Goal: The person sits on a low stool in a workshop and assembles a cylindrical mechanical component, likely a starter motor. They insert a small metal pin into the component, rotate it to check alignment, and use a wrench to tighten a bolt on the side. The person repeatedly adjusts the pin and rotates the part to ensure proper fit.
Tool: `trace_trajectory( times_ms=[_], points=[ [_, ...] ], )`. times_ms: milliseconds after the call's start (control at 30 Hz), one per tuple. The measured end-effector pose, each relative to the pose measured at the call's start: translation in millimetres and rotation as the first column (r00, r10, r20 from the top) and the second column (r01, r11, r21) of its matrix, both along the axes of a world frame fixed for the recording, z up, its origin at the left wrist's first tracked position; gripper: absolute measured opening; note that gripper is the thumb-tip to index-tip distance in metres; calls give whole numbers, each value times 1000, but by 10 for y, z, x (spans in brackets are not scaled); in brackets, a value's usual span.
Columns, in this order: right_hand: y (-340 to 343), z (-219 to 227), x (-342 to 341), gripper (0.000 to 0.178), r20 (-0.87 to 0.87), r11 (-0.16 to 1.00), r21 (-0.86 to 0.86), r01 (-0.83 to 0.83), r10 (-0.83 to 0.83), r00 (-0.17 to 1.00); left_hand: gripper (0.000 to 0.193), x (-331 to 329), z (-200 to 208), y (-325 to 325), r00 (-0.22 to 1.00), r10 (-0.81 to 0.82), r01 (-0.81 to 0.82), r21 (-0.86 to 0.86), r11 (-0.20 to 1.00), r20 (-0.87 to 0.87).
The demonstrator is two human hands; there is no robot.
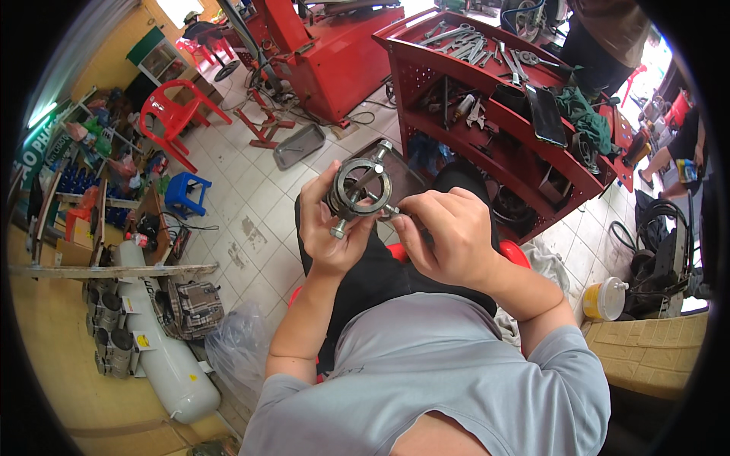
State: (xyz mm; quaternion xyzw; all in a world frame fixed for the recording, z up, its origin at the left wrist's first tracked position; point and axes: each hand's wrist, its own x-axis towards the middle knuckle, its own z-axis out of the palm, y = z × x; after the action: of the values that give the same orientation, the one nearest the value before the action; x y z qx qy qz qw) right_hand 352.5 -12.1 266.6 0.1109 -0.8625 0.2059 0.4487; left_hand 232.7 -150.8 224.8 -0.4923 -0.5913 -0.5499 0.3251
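Note:
My left hand (325, 228) is closed around a ring-shaped metal puller (344, 186), holding it up above my lap. Bolts stick out from the ring's rim, and a thicker bolt shaft crosses in front of its opening. At the ring's lower right, the fingers of my right hand (445, 228) are pinched together at the end of a bolt (391, 210). My fingers partly hide that bolt end. Beyond the puller, a grey metal tray (399, 169) lies on the floor, partly covered by my hands and knees.
A red tool cart (487, 114) stands ahead right, with several wrenches (468, 45) and a phone (546, 114) on top. Another grey tray (299, 147), a red chair (171, 114) and a blue stool (187, 194) are left. A person (608, 38) stands behind the cart.

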Motion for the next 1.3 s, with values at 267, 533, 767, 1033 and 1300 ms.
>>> trace_trajectory(
  times_ms=[267, 533, 767, 1033, 1300],
  points=[
    [-23, -28, -13, 22, -22, 1000, 9, 29, -29, 999, 17, -17, -18, 2, 1000, 17, -17, 6, 1000, -22],
    [-50, 1, -2, 21, -27, 999, -20, 40, -40, 999, 17, -2, -27, 10, 1000, 0, 0, 23, 1000, 10],
    [-67, 60, -10, 21, -50, 997, -71, 14, -18, 999, 17, 30, -31, 4, 997, -19, 17, 26, 1000, 74],
    [-33, 48, 0, 20, -37, 999, -17, 35, -36, 999, 18, 1, -38, 5, 1000, -14, 14, 5, 1000, 16],
    [-4, 4, -7, 23, -26, 997, 56, 59, -57, 998, 19, -20, -40, 11, 1000, -10, 10, 18, 1000, 6]
  ],
)
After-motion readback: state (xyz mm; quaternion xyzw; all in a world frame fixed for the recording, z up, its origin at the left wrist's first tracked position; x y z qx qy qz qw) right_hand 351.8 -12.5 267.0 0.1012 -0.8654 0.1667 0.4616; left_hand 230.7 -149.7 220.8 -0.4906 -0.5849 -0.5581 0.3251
